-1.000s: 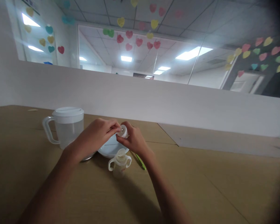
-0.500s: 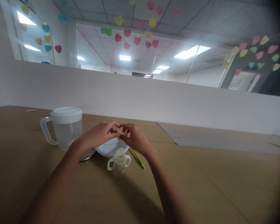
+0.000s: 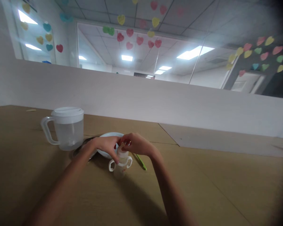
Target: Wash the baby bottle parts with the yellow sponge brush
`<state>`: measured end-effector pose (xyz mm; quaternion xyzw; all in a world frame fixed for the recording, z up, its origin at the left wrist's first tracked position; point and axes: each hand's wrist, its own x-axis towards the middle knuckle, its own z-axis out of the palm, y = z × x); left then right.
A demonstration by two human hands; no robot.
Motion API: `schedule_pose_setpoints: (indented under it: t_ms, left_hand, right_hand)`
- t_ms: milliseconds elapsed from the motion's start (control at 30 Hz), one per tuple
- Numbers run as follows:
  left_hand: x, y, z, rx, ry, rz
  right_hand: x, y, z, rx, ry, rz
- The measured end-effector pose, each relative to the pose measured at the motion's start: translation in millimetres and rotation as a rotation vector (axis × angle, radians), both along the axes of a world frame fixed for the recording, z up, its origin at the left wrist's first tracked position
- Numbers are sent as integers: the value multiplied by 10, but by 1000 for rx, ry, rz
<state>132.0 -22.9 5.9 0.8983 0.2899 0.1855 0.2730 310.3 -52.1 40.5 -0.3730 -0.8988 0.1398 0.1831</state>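
Observation:
A baby bottle (image 3: 120,170) with two white side handles stands upright on the table. On its neck sits a nipple with its collar (image 3: 122,152). My right hand (image 3: 138,143) pinches the nipple near its tip, fingers bent over from the right. My left hand (image 3: 107,146) closes round the neck from the left, its thumb against the near side by the handle ring; its other fingers are partly hidden behind. Just behind the bottle lies a pale blue-white bowl (image 3: 105,153), partly covered by both hands.
A lidded clear pitcher (image 3: 69,131) holding liquid stands at the left. Partly under my left forearm is a round metal dish (image 3: 76,153). A green stick-like utensil (image 3: 141,162) lies right of the bottle. The white wall (image 3: 132,97) rises behind the wooden table (image 3: 214,188).
Both hands have come down from above the bowl to the bottle's top. The nipple piece they held in the air now sits on the bottle's neck.

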Motion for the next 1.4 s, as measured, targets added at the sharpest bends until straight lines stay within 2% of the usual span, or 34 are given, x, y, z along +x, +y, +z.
schedule_pose_setpoints:
  t_ms: [200,400,533,733,833,1000,1067,1233,1400]
  left_hand:
    - [50,130,-118,-109,184,-68]
    - [46,174,-145,-166,124,-122]
    - [43,161,-140,-137,116,-98]
    - [42,157,-133,-184,124,-90]
    - [48,135,-112,-164,138,-61]
    - [63,114,-84,-132,151,-62]
    - [64,117,-86,-117,153,-51]
    - [53,138,-114,-137,144,-38]
    - [44,146,-116,-157,125,-57]
  right_hand:
    - [-10,-58,34,-43,-71,8]
    - [8,-45,20,-52,-101,30]
    - [8,-13,-19,-37,-121,32]
    - [-67,-53,-63,26,-172,25]
    - [-106,-80,-73,90,-234,-39]
    - [-194,-115,-81,175,-328,-332]
    - [-236,-121,-97,199,-354,-408]
    - [-289,-129,-137,244,-391,-442]
    - [-251,-198,-54,210,-382,-442]
